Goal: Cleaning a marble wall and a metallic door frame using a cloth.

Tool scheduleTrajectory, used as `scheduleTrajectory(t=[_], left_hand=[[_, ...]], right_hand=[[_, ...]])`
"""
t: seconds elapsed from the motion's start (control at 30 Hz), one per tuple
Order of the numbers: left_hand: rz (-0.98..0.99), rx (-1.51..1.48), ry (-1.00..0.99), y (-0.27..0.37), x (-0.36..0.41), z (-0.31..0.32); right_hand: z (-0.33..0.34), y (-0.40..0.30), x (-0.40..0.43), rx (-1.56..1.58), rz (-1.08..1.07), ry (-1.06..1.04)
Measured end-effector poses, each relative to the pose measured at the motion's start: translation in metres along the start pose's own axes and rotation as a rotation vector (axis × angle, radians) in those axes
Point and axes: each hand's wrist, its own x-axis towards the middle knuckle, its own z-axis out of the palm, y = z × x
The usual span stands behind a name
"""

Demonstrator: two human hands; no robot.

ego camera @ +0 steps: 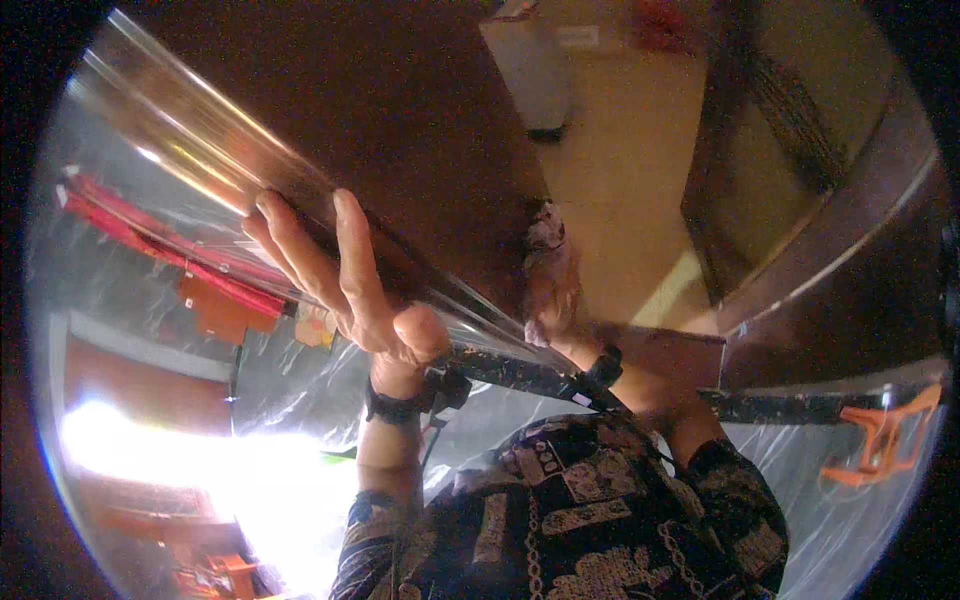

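Observation:
A long clear, glossy plastic sheet or tube (202, 112) slants from the upper left down to my right wrist. My left hand (345, 285) lies against it, fingers spread and fingertips touching its surface, the thumb pointing up toward the camera. My right hand (553, 285) is in shadow at the lower end of the plastic, over the edge of a dark brown surface (420, 112). A small crumpled, pale thing or the fingers themselves show at its far end; I cannot tell which, nor whether this hand grips anything. Dark bands circle both wrists.
A tan board or floor area (622, 172) and a whitish box (529, 75) lie beyond the brown surface. A dark, scuffed edge (517, 371) runs before my body. An orange plastic stool (885, 439) is at the right, a red cloth bundle (172, 244) at the left. Bright light glares lower left.

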Motion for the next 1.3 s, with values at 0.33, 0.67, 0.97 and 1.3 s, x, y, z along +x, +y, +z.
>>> scheduleTrajectory(t=[0.33,0.67,0.97,1.3], left_hand=[[0.036,-0.156,0.003,-0.001,-0.054,0.025],[0.042,-0.095,-0.023,-0.003,-0.072,0.024],[0.124,0.097,0.023,-0.004,-0.065,0.026],[0.111,0.079,0.000,0.001,-0.062,0.021]], right_hand=[[0.021,0.015,-0.001,-0.321,-0.253,0.225],[0.060,-0.085,0.083,-0.082,-0.186,0.059],[0.016,0.047,0.063,0.108,-0.234,0.157],[-0.034,0.169,-0.122,-0.070,0.430,0.340]])
